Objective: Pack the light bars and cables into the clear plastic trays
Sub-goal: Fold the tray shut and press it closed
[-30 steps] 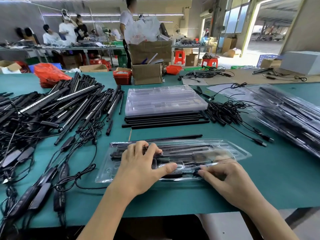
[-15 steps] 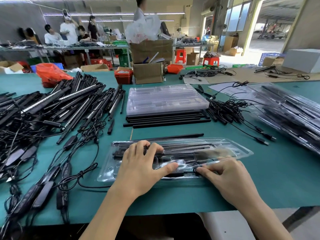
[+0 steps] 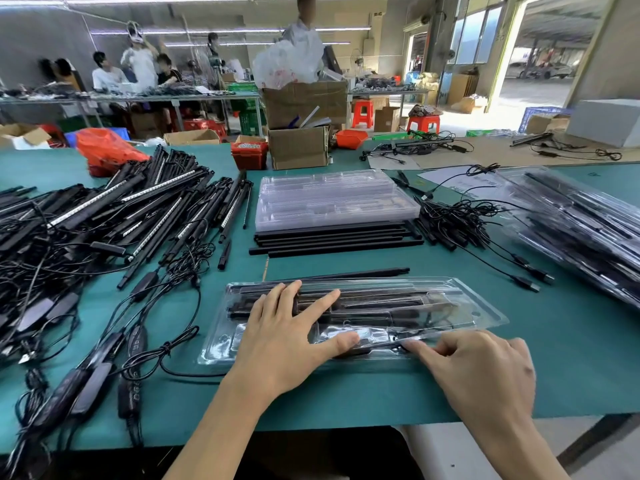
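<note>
On the clear plastic tray (image 3: 478, 306) at the near edge of the green table (image 3: 571, 358), the left hand (image 3: 287, 341) lay flat with its fingers spread and nearly straight, pressing down on the tray's transparent cover; its thumb reached right along the near compartment. Beside it the right hand (image 3: 478, 368) rested at the tray's front edge with its fingers loosely bent, the forefinger tip touching the rim; whether it pinched the plastic could not be told. Under the cover, black light bars (image 3: 381, 301) lay lengthwise in the far slots, with dark parts in the near pocket. One loose black bar (image 3: 363, 273) lay just behind the tray. Farther back stood a stack of empty trays (image 3: 332, 199) with a row of black bars (image 3: 332, 240) touching its front. A tangle of black cables (image 3: 460, 220) sat to the right of that stack, and beyond it a blurred heap of packed trays (image 3: 581, 230). A large pile of bars and cables (image 3: 104, 216) covered the left side of the table.
</note>
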Available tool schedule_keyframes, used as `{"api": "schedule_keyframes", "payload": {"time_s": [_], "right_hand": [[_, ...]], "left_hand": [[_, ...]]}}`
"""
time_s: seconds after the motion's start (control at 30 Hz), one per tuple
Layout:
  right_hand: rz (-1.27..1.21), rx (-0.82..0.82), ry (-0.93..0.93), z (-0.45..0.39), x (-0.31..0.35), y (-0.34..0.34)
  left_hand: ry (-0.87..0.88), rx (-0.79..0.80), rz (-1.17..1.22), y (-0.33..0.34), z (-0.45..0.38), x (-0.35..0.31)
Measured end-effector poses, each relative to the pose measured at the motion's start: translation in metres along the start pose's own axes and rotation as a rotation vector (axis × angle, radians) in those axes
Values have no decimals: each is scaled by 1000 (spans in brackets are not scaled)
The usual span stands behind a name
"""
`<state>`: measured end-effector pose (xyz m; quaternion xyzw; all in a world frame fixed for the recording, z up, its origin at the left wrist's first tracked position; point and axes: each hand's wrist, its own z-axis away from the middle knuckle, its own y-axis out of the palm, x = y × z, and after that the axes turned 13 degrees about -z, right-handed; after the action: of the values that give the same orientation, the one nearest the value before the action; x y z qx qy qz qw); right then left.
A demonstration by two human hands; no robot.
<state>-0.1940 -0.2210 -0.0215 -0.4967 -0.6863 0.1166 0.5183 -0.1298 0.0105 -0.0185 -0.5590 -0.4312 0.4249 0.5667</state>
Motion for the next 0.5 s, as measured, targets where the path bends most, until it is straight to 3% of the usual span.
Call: {"api": "schedule_keyframes", "payload": {"time_s": [0.13, 0.4, 0.5], "right_hand": [[-20, -4, -8, 1, -1, 2], [-241, -79, -303, 5, -29, -7], [-227, -243, -159, -4, -27, -15]], "left_hand": [[-5, 11, 12, -1, 0, -1], [1, 38, 27, -1, 0, 2], [1, 29, 24, 0, 0, 2]]}}
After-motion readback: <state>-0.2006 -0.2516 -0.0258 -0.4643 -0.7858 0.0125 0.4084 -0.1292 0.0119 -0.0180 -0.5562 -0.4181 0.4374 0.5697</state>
